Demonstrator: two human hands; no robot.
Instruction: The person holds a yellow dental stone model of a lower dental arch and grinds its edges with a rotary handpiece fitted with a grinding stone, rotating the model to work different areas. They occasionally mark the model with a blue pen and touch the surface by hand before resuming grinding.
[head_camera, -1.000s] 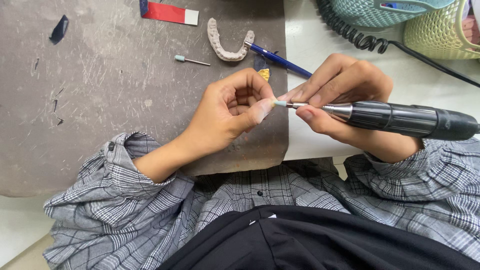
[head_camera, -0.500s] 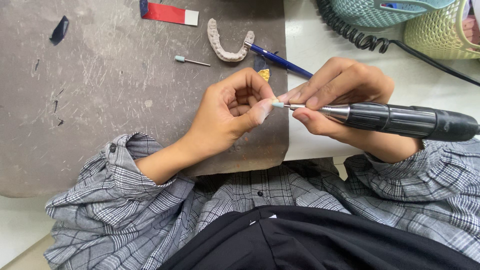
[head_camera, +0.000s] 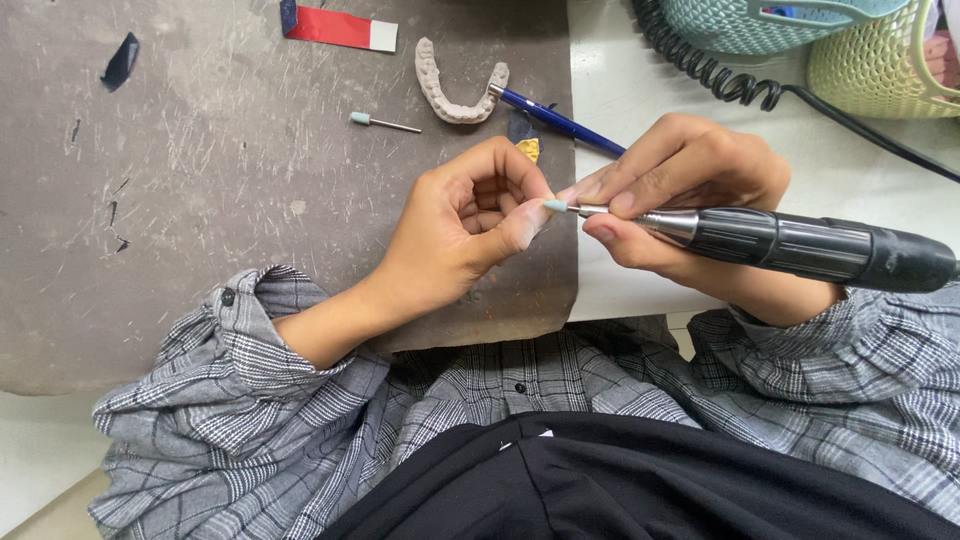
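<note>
Right hand (head_camera: 680, 190) grips a black rotary handpiece (head_camera: 800, 245) — its pale tip touches the curled, closed left hand (head_camera: 465, 235) near the worktop's (head_camera: 200, 200) front edge.

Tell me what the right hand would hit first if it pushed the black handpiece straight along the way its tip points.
The right hand aims the black ribbed rotary handpiece leftward. Its pale blue tip would meet the left hand's fingertips first; they look almost touching already, though depth is unclear.
</note>
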